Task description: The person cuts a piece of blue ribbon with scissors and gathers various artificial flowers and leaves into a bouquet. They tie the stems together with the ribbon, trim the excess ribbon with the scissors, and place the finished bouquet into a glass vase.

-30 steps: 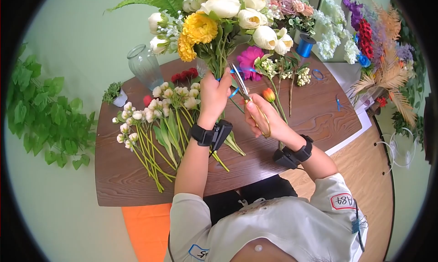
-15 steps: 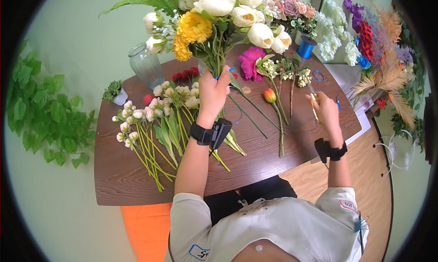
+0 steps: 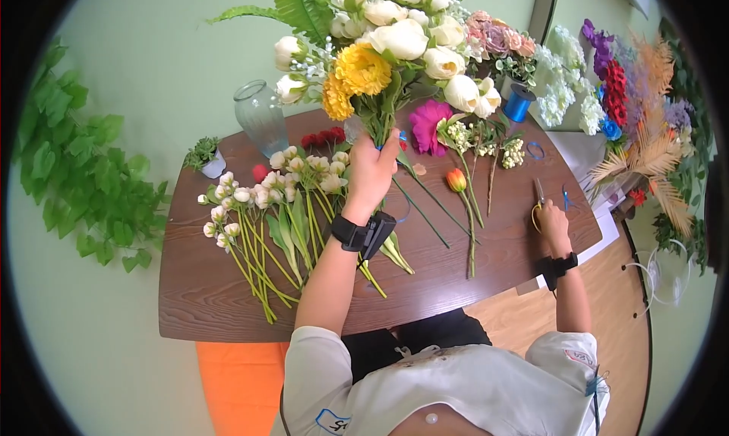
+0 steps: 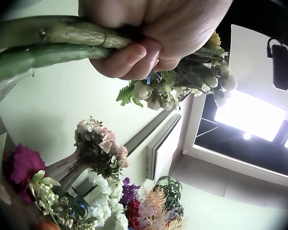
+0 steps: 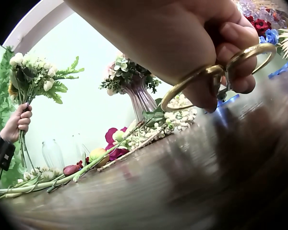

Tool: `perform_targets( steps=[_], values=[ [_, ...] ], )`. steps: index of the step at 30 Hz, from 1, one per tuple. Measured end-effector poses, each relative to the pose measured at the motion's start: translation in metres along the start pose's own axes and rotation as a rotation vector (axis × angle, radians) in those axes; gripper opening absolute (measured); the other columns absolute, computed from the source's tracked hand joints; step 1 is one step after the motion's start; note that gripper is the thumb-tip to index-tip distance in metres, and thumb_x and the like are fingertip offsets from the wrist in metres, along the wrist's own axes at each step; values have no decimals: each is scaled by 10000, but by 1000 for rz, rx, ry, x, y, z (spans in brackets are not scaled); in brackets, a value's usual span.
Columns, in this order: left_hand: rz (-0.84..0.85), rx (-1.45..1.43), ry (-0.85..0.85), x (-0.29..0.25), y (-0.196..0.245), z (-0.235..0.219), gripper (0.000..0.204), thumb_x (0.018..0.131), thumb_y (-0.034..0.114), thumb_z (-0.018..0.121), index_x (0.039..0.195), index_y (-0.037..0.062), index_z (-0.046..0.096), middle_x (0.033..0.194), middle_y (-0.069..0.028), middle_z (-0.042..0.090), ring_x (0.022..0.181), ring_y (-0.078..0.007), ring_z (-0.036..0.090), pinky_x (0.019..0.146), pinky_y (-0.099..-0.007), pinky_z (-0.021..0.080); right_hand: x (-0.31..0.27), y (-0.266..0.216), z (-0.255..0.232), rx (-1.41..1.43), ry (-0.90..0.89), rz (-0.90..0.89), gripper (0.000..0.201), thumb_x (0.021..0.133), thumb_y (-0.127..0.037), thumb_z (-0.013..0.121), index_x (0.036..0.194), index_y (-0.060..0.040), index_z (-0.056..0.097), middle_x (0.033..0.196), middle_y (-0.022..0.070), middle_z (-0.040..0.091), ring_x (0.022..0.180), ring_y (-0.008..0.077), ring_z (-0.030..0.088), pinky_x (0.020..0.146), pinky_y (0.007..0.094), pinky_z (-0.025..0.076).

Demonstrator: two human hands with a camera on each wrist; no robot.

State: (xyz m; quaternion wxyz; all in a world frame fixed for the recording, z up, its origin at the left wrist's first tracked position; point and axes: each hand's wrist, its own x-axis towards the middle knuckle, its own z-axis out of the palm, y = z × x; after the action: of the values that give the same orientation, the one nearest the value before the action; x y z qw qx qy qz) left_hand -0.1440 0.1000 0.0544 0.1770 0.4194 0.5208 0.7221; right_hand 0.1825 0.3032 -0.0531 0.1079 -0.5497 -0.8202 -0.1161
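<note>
My left hand (image 3: 372, 170) grips the stems of a bouquet (image 3: 400, 40) of white peonies, yellow flowers and fern. In the left wrist view its fingers curl round thick green stems (image 4: 53, 52), with a bit of blue ribbon (image 4: 149, 79) showing by them. At the table's right side, my right hand (image 3: 554, 223) holds scissors (image 3: 538, 189) low over the wood, blades pointing away from me. Their gold handle loops (image 5: 187, 86) show under the fingers in the right wrist view. A small blue ribbon piece (image 3: 566, 197) lies just beside that hand.
White blooms on green stems (image 3: 304, 216) lie on the table's left. A clear glass vase (image 3: 262, 121) and a small potted plant (image 3: 205, 157) stand behind. An orange tulip (image 3: 456, 180), a magenta flower (image 3: 430, 126) and a blue ribbon spool (image 3: 519, 103) are at right.
My right hand has moved from the bouquet's stems to the table's right side, carrying the scissors down to the wood. My left hand keeps its grip on the bouquet; the head view has shifted slightly.
</note>
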Motion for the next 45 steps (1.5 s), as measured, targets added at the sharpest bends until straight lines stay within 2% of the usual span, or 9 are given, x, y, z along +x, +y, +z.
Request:
perform_targets(
  steps=[19,25,27,28,29,31,37,39,45],
  values=[
    [78,18,-156,-4,-15,0,325,841,262,451,681,-15,506,500,-13,439,434,-98,396,431,-229,310,26,-19,-42,22,-245,-137,265,785,-182,442,924,41,474,871,219,558,821,368,542,693,411,451],
    [-53,306,-393,-8,-11,3,137,793,88,479,869,-24,495,665,-35,517,586,-68,452,533,-207,361,16,-141,-149,963,-197,-903,487,708,-269,618,1081,-4,449,997,178,506,914,305,505,781,328,414],
    [-14,211,-344,-10,-24,18,155,767,55,484,903,-18,503,755,-62,557,644,-99,500,574,-229,395,13,-158,-141,1541,-618,-771,521,703,-311,632,1100,-24,454,1009,139,520,932,242,503,796,307,404],
    [318,310,-206,-7,-42,24,151,768,49,482,901,-17,509,786,-67,565,670,-123,517,593,-249,411,0,-184,-182,959,-110,-910,469,708,-303,636,1067,-42,485,1016,99,535,890,202,523,791,302,415],
    [647,404,-61,-6,-50,26,147,768,44,480,899,-15,515,816,-72,573,696,-147,534,613,-270,426,-6,-191,-200,991,-222,-770,426,709,-269,642,1057,-67,501,998,78,549,873,192,535,784,295,423],
    [357,358,-242,-11,-25,20,249,757,-9,453,1005,-22,476,1036,-153,508,979,-272,473,808,-338,371,15,-198,-152,1097,324,-930,417,681,-254,668,1026,-70,521,978,80,560,867,199,536,765,292,425],
    [346,407,-225,13,-28,13,218,768,7,443,980,-18,488,996,-148,516,950,-288,477,799,-339,375,31,-208,-135,1071,395,-872,300,667,-87,617,957,-57,546,902,94,577,818,201,545,729,289,435],
    [-121,448,-251,16,17,12,230,757,5,463,985,1,493,923,-117,556,860,-205,524,756,-303,407,49,-225,-134,987,146,-790,268,697,-123,581,951,-47,545,884,112,573,824,195,541,730,289,428],
    [265,238,-101,99,0,-7,250,692,-29,503,941,-16,519,858,-61,582,768,-139,537,645,-277,432,86,-267,-199,1131,357,-938,420,694,-243,655,1041,-55,513,969,59,576,907,149,543,758,278,432]
  ],
)
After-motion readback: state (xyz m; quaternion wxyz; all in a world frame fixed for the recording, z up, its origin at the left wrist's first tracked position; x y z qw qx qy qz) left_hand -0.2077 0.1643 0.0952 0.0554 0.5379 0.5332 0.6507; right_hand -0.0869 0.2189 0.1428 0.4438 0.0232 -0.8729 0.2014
